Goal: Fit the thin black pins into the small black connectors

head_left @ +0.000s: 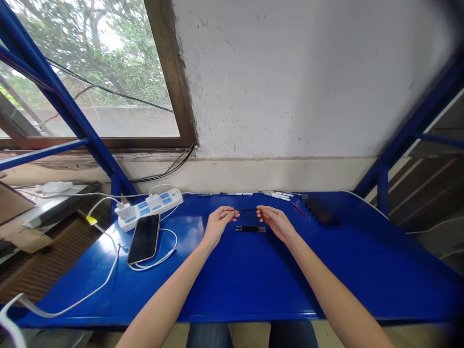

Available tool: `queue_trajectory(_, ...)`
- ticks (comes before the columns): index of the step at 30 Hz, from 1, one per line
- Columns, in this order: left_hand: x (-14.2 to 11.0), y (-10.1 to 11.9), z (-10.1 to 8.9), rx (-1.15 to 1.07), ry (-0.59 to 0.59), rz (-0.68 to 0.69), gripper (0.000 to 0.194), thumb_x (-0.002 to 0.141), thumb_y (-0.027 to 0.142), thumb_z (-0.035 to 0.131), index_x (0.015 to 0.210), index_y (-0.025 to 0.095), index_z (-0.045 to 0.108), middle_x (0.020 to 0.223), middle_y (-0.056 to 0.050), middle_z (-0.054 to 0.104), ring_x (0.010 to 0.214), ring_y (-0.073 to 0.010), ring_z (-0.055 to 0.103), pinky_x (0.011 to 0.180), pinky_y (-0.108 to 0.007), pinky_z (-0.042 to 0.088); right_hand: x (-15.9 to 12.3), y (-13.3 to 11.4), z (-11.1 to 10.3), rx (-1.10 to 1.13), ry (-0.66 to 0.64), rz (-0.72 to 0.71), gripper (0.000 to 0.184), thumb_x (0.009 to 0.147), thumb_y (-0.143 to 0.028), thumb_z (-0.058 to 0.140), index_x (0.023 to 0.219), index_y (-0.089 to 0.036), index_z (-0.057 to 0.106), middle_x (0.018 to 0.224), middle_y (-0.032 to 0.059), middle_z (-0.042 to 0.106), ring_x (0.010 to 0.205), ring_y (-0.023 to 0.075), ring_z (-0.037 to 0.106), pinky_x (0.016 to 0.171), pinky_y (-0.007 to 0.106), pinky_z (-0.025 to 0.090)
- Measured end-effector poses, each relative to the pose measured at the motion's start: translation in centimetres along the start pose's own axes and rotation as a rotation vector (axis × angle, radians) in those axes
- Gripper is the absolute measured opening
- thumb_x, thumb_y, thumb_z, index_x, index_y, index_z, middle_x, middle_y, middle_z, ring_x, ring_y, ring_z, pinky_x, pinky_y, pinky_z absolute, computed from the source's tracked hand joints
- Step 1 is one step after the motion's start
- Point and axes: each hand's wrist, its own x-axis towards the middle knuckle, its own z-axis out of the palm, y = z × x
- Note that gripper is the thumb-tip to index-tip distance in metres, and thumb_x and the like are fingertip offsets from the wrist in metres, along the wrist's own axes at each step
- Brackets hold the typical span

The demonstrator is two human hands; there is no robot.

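A thin dark stick, which looks like a pen refill, is stretched level above the blue tabletop. My left hand pinches one end with closed fingertips. At the other end, the fingers of my right hand are closed on it too. Just below, between my hands, several similar dark refills lie side by side in a neat row on the table. Their tips point left, with paler ends at the right.
Along the wall lie white pens, a white piece and dark pens. A red pen rests near a blurred dark object. To the left are a power strip, a phone and white cables.
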Motion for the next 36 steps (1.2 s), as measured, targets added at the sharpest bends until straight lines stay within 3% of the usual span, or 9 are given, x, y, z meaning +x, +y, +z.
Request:
queue_trajectory(5,0.0,-0.2,0.0,0.074,-0.038,0.013,0.03,0.072,0.036,0.072,0.088,0.013,0.062,0.086,-0.01,0.073,0.083,-0.0205,0.069,0.07,-0.028,0.052,0.0,0.3,0.2,-0.131,-0.023,-0.016,0.037,0.067,-0.046,0.076,0.089,-0.016,0.075,0.084,0.0082,0.067,0.076,0.0165,0.058,0.067,0.029,0.044)
queue_trajectory(13,-0.1,0.2,-0.2,0.217,-0.055,0.034,0.029,0.075,0.042,0.067,0.085,0.015,0.063,0.078,-0.006,0.069,0.072,-0.0155,0.063,0.062,-0.025,0.048,0.0,0.4,-0.1,-0.508,-0.035,-0.098,0.034,0.071,-0.046,0.07,0.087,-0.017,0.074,0.067,0.0012,0.062,0.058,0.0104,0.046,0.054,0.024,0.035)
queue_trajectory(19,0.0,-0.2,-0.3,0.317,-0.085,0.063,0.028,0.074,0.043,0.067,0.084,0.017,0.067,0.079,-0.005,0.068,0.073,-0.0171,0.062,0.065,-0.027,0.049,-0.2,0.5,0.0,-0.673,-0.144,-0.12,0.028,0.074,-0.043,0.067,0.084,-0.018,0.073,0.076,0.003,0.067,0.067,0.0151,0.055,0.059,0.026,0.042)
queue_trajectory(24,0.2,-0.1,-0.8,0.516,0.013,0.166,0.027,0.081,0.041,0.059,0.093,0.019,0.07,0.09,-0.007,0.071,0.082,-0.0205,0.063,0.07,-0.029,0.048,0.1,0.7,-0.6,-0.923,-0.042,-0.26,0.018,0.079,-0.032,0.06,0.08,-0.02,0.073,0.081,0.0036,0.067,0.069,0.0159,0.057,0.068,0.029,0.043)
queue_trajectory(28,0.1,0.2,-1.1,0.707,0.055,0.264,0.022,0.086,0.034,0.052,0.088,0.02,0.069,0.091,-0.006,0.068,0.074,-0.0177,0.06,0.065,-0.027,0.045,0.4,0.9,-1.1,-1.145,0.007,-0.274,0.016,0.08,-0.023,0.058,0.079,-0.02,0.074,0.078,0.0042,0.064,0.071,0.0172,0.056,0.071,0.03,0.042)
queue_trajectory(32,-0.1,-0.1,-1.1,0.892,-0.007,0.296,0.019,0.085,0.021,0.05,0.085,0.02,0.069,0.08,-0.004,0.064,0.068,-0.0167,0.057,0.066,-0.028,0.043,0.6,1.3,-1.3,-1.278,-0.01,-0.251,0.016,0.079,-0.019,0.059,0.081,-0.021,0.075,0.08,0.0049,0.064,0.077,0.019,0.056,0.074,0.031,0.043)
queue_trajectory(36,-0.2,-0.5,-1.0,1.03,-0.057,0.275,0.018,0.078,0.011,0.053,0.084,0.018,0.069,0.08,-0.006,0.064,0.077,-0.0206,0.058,0.073,-0.032,0.044,0.4,1.4,-1.1,-1.306,-0.047,-0.232,0.018,0.078,-0.014,0.059,0.085,-0.02,0.074,0.08,0.0043,0.062,0.077,0.0177,0.054,0.073,0.03,0.043)
